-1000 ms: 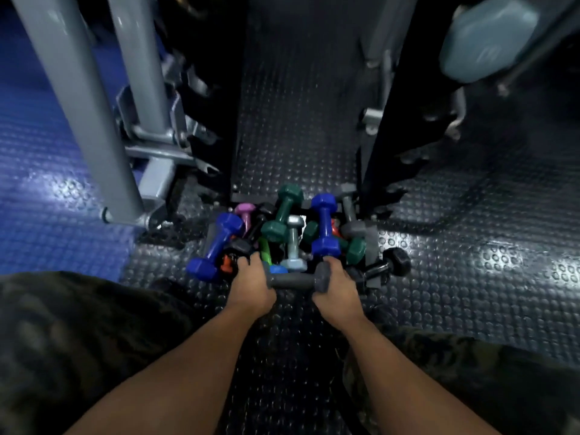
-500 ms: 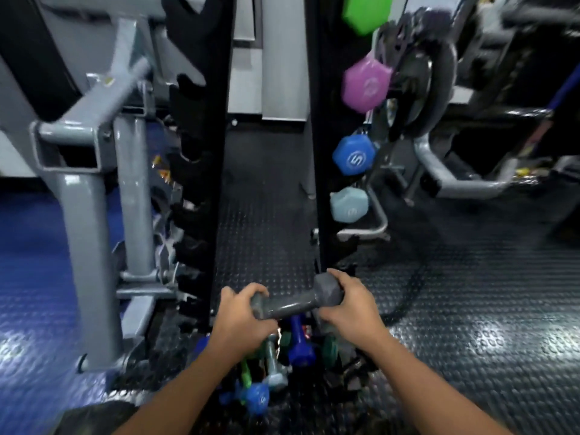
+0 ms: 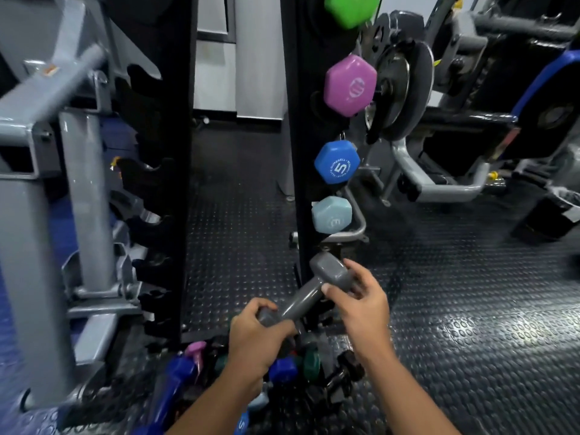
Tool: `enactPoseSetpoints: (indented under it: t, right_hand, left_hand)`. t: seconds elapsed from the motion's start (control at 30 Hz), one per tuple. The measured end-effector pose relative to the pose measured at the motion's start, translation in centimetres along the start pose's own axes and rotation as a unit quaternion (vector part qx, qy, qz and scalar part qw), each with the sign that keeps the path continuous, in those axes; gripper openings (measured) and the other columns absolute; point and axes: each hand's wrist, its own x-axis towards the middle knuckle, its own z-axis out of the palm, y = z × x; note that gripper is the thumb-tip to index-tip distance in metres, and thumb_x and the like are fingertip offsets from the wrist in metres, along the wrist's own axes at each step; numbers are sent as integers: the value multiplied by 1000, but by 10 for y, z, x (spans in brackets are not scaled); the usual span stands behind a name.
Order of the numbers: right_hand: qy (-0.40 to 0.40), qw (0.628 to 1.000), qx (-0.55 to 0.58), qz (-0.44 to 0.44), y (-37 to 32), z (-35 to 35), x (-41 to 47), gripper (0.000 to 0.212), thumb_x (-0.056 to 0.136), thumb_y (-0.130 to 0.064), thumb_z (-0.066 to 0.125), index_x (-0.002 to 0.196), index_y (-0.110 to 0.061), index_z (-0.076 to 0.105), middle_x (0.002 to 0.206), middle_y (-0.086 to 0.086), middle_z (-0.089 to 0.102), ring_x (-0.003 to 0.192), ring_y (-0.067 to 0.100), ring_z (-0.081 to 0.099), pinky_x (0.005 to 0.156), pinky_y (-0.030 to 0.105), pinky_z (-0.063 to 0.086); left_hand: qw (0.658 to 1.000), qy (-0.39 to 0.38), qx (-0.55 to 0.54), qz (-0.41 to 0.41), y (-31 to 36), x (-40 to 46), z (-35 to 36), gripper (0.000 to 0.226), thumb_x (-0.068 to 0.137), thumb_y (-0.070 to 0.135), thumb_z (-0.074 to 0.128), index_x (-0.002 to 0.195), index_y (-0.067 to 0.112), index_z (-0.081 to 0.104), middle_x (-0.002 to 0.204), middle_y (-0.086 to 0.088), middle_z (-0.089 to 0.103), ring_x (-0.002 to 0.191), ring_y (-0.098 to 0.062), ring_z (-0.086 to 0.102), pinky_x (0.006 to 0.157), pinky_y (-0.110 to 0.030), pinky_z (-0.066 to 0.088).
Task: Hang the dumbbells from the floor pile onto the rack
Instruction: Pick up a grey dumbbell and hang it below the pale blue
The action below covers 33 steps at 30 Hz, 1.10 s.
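A black studded rubber floor (image 3: 470, 309) fills the lower part of the view, with a grey steel machine frame (image 3: 78, 199) standing at the left. In the middle rises a tall black dumbbell rack (image 3: 298, 152) made of two uprights with notched cradles. Down its right upright hang four hexagonal dumbbells, from the top: a green one (image 3: 350, 9), a pink one (image 3: 350, 86), a blue one marked 5 (image 3: 337, 163) and a pale blue one (image 3: 331, 215). At the foot of the rack lies a floor pile of small coloured dumbbells (image 3: 282, 372), blue, pink, dark green and black, partly hidden behind the forearms. Above the pile, a grey rubber-coated dumbbell (image 3: 306, 298) is held tilted, its upper head just below the pale blue one and close to the right upright. The left hand (image 3: 254, 337) is wrapped around the lower head, and the right hand (image 3: 364, 302) pinches the upper head with thumb and curled fingers.
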Motion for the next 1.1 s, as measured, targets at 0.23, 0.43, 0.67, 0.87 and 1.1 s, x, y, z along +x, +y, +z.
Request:
enactPoseSetpoints:
  t: [0.23,0.43,0.67,0.87,1.1]
  right_hand:
    - [20,998,50,27,9,22,-18,58,97,-38,73,147,-34,45,125,-8,71,111,2,70,100,31,56]
    - [33,998,25,48,18,22,-5,69,102,-51,60,160,-52,21,134,-8,65,116,7,66,96,33,54]
    - [96,990,20,102,38,10,9,70,83,-81,57,145,-54,39,121,0,73,109,33,73,94,60,58]
    - [106,985,68,114,24,-7,18,32,89,-63,58,118,-51,59,109,6,77,97,33,77,85,59,62]
    - [107,986,80,99,7,-16,14,34,100,-45,62,132,-37,56,115,-5,74,105,18,74,97,50,60]
  left_hand:
    - [987,-39,-119,-103,1,-15,29,33,69,9,83,95,20,66,85,-9,78,71,-28,69,64,-44,58]
    - [988,-49,-98,-111,3,-33,42,36,65,21,85,95,22,66,83,-7,78,75,-29,73,70,-52,64]
    - [986,-114,-92,-84,11,-57,45,20,101,45,57,102,32,72,102,1,78,100,-23,74,98,-53,57]
    - [987,-147,41,48,-4,-44,42,70,77,96,42,139,65,50,143,27,57,134,-2,53,114,-45,47]
    - [968,-246,41,-5,4,-37,40,82,74,95,52,141,48,57,140,11,66,125,-16,65,106,-49,55]
